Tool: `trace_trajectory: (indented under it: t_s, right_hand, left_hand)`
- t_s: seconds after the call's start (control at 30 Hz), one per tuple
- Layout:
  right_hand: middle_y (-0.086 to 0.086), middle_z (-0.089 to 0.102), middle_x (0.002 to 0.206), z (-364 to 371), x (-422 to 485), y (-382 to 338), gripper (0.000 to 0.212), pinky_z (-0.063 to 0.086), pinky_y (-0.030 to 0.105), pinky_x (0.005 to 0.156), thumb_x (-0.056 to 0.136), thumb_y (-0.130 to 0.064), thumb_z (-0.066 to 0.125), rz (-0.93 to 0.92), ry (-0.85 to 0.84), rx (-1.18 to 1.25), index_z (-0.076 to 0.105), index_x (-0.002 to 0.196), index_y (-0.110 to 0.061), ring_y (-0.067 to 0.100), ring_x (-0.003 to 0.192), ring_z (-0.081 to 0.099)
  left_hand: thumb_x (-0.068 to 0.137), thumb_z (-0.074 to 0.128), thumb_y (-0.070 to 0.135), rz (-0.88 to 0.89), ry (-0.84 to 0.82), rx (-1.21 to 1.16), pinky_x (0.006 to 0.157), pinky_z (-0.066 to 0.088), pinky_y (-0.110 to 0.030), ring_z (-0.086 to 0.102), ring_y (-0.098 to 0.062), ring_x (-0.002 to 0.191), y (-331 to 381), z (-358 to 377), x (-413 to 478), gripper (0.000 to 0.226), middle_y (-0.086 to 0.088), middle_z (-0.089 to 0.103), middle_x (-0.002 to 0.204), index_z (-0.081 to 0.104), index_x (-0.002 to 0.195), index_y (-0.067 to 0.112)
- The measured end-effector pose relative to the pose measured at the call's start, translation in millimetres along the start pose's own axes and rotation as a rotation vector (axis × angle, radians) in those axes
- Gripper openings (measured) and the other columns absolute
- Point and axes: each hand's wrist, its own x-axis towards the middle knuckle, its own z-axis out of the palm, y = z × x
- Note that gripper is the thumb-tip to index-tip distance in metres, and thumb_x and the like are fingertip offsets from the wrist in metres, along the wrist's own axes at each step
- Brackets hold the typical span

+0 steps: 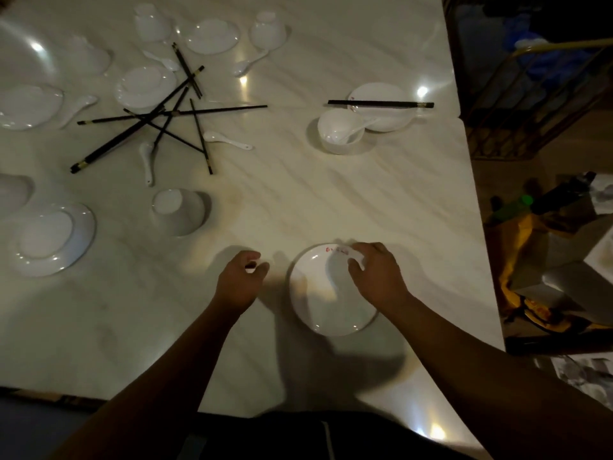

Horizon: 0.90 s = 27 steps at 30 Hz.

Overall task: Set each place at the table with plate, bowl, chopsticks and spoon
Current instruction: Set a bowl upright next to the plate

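White round ceramic plate (pixel 333 293), red-marked at its far rim, is being borne by the pale marble table (pixel 298 200), close to the near edge. The plate's far rim is being gripped by the right hand (pixel 374 273), fingers curled over it. Just left of the plate, a small white piece (pixel 251 267), too blurred to name, is being pinched by the left hand (pixel 243 282).

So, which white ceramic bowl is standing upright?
The white ceramic bowl holding a white spoon, beside the round white plate with black chopsticks across it; the others sit upside down.
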Motion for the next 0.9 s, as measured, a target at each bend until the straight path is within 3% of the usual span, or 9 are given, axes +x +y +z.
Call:
trace_trajectory:
  t_s: [0.17,0.27,0.33,0.5,0.57,0.63,0.77,0.9]
  right_hand:
    - [0.007,0.05,0.139,32,37,-68,0.044,0.037,0.036,0.107,0.094,-0.031,0.05,-0.187,-0.116,-0.098,0.05,0.135,-0.016,0.027,0.125,0.048]
    - [0.008,0.037,0.151,59,63,-102,0.053,0.026,0.035,0.114,0.094,-0.034,0.049,-0.158,-0.188,-0.176,0.041,0.143,-0.015,0.025,0.138,0.035]
    - [0.009,0.027,0.156,73,77,-116,0.058,0.02,0.035,0.118,0.095,-0.036,0.047,-0.146,-0.219,-0.222,0.033,0.146,-0.013,0.025,0.143,0.024]
    - [0.009,0.014,0.16,98,100,-145,0.06,0.015,0.04,0.12,0.095,-0.034,0.046,-0.053,-0.251,-0.245,0.027,0.148,-0.013,0.029,0.146,0.013]
    - [0.01,0.005,0.161,106,103,-150,0.063,0.012,0.045,0.12,0.095,-0.036,0.044,-0.039,-0.293,-0.314,0.02,0.15,-0.015,0.033,0.147,0.005]
    - [0.01,-0.002,0.161,111,103,-149,0.066,0.008,0.047,0.119,0.095,-0.036,0.044,-0.042,-0.308,-0.35,0.015,0.151,-0.016,0.035,0.147,-0.001]
    - [0.009,-0.006,0.161,114,99,-144,0.067,0.004,0.046,0.119,0.096,-0.037,0.043,-0.061,-0.282,-0.366,0.011,0.152,-0.018,0.034,0.147,-0.005]
    - [0.004,0.012,0.161,110,105,-147,0.058,0.012,0.044,0.119,0.099,-0.045,0.036,-0.081,-0.272,-0.281,0.024,0.15,-0.021,0.03,0.147,0.009]
  left_hand:
    - [0.084,0.068,0.026,0.184,0.139,0.212,0.105,0.037,-0.038,0.052,-0.028,0.118,3,-65,48,0.035,-0.01,0.058,0.125,0.061,0.116,0.014]
    - [0.084,0.065,0.031,0.227,0.227,0.415,0.108,0.025,-0.041,0.037,-0.031,0.131,3,-100,83,0.037,-0.009,0.051,0.136,0.059,0.119,0.018]
    - [0.083,0.065,0.031,0.189,0.24,0.445,0.108,0.028,-0.045,0.03,-0.036,0.133,3,-115,101,0.044,-0.01,0.039,0.143,0.055,0.125,0.023]
    - [0.083,0.066,0.034,0.151,-0.035,0.497,0.115,0.016,-0.044,0.009,-0.035,0.142,3,-146,146,0.064,-0.008,0.013,0.156,0.037,0.14,0.036]
    - [0.079,0.071,0.035,0.157,-0.118,0.559,0.115,0.016,-0.045,0.014,-0.035,0.142,1,-152,161,0.075,-0.011,0.014,0.155,0.032,0.143,0.034]
    - [0.073,0.077,0.037,0.133,-0.153,0.53,0.112,0.028,-0.047,0.028,-0.039,0.135,-5,-156,175,0.081,-0.011,0.018,0.151,0.033,0.141,0.035]
    - [0.067,0.081,0.035,0.156,-0.2,0.474,0.105,0.038,-0.046,0.04,-0.036,0.126,-8,-157,182,0.078,-0.009,0.028,0.143,0.041,0.133,0.035]
    - [0.074,0.078,0.029,0.107,-0.319,0.034,0.092,0.051,-0.047,0.049,-0.027,0.118,2,-159,164,0.066,-0.002,0.04,0.139,0.045,0.131,0.035]
